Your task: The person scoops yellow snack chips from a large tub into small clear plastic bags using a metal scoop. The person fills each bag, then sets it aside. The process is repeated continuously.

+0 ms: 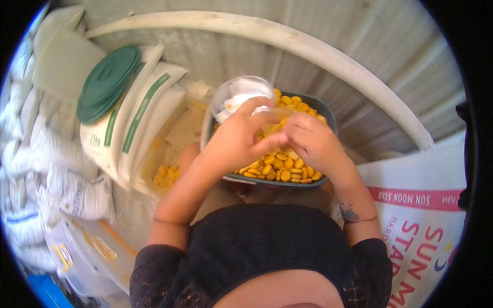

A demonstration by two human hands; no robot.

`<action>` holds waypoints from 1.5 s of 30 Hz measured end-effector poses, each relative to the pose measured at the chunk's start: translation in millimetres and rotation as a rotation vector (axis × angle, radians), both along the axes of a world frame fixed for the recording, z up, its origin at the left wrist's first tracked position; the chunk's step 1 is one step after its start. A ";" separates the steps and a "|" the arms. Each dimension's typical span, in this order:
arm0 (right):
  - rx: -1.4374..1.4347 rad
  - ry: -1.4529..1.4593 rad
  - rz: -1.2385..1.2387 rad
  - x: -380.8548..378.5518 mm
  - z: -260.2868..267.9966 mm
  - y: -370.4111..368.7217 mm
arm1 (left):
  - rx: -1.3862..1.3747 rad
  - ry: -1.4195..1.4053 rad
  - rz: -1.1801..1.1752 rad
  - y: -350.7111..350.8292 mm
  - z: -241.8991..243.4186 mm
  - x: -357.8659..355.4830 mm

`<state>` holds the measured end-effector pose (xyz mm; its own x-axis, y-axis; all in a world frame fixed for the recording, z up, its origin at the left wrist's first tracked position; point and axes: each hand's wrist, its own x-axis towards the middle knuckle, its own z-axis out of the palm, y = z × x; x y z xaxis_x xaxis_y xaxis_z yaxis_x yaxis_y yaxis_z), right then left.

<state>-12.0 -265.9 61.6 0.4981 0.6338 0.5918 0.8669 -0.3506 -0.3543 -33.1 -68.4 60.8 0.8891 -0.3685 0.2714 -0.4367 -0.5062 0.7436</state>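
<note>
A dark green tub point(332, 111) before me is filled with small round yellow-brown cookies point(285, 163). Over its left part stands a clear plastic container point(246, 84) with something white inside, partly hidden by my left hand. My left hand point(242, 134) hovers over the tub with fingers spread and curved, its thumb close to my right hand. My right hand point(314, 140) has its fingers bent together, pinching what looks like a thin clear plastic bag point(283, 114) above the cookies. Whether my left fingers also touch the plastic cannot be told.
At left, large white sacks point(148, 104) stand upright with a round green lid point(109, 84) on them. More yellow pieces point(165, 176) lie low beside these. A big printed flour sack point(416, 192) is at right. Behind the tub runs a curved pale rail point(269, 29) before corrugated sheeting.
</note>
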 end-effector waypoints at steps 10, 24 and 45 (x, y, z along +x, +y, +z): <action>-0.055 0.058 0.470 -15.1 1.3 148.4 | 0.218 -0.167 0.508 126.0 -12.6 -101.0; -0.417 0.190 0.740 -41.8 -25.7 231.7 | -0.344 0.824 1.211 270.5 -370.6 -168.3; -0.145 0.092 -0.174 57.8 -65.0 126.4 | 0.393 0.565 1.051 239.5 -329.6 -84.9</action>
